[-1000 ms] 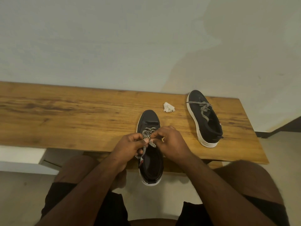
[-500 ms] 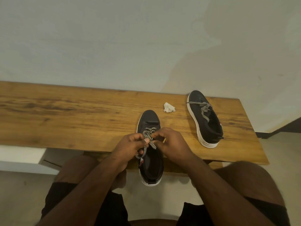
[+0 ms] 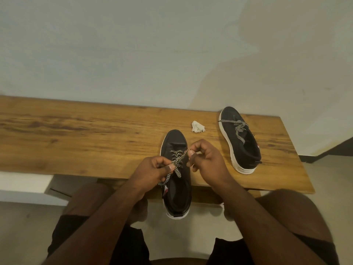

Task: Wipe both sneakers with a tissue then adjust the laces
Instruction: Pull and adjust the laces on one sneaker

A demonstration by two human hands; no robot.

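Working the near sneaker (image 3: 176, 176) at six o'clock, heel overhanging the table (image 3: 80, 138): left hand (image 3: 152, 172) and right hand (image 3: 205, 159) each pinching the lace (image 3: 176, 162). Risking tugging the shoe off the edge.

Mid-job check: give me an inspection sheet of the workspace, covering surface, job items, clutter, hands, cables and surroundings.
Surface: wooden bench against a pale wall.
Job items: near sneaker with its heel hanging over the front edge, its laces being worked; far sneaker on the bench at right, laced; crumpled tissue lying between them.
Clutter: nothing seen.
Hands: left hand pinches a lace; right hand pinches the lace's other end.
Cables: nothing seen.
Surroundings: light floor; the person's knees below the bench edge.
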